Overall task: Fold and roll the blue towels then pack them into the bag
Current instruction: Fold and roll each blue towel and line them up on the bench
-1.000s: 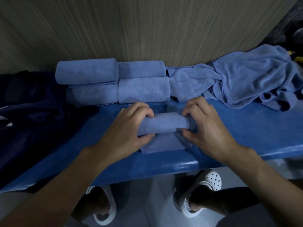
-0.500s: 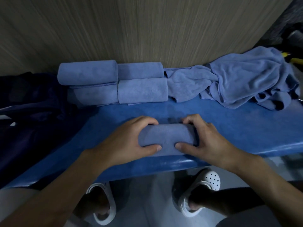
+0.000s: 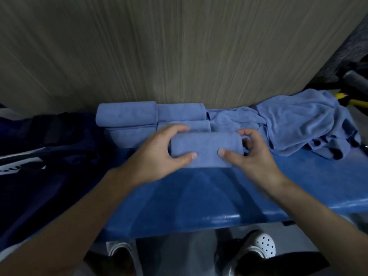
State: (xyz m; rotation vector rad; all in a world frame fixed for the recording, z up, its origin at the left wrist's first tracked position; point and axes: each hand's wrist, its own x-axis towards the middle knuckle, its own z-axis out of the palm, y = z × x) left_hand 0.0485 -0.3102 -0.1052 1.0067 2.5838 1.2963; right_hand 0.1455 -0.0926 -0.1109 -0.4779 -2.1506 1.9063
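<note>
Left of the left hand point(image 3: 159, 154) a dark bag point(image 3: 49, 156) is lying slumped, its inside too dark to read. The left hand and the right hand point(image 3: 256, 156) are curling round the ends of a smooth, tightly rolled blue towel point(image 3: 206, 149), holding it just short of the stacked rolls point(image 3: 127, 114).

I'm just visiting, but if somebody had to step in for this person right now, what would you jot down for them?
Hands: left hand and right hand both grip one rolled light-blue cloth towel by its ends, just in front of the stack.
Done: four rolled blue towels stacked against the wood-grain wall.
Left: place this roll, then fold and roll the loose heap of unrolled blue towels on the right of the blue table. Pack everything into the dark navy bag on the left; no towel shows in it.
</note>
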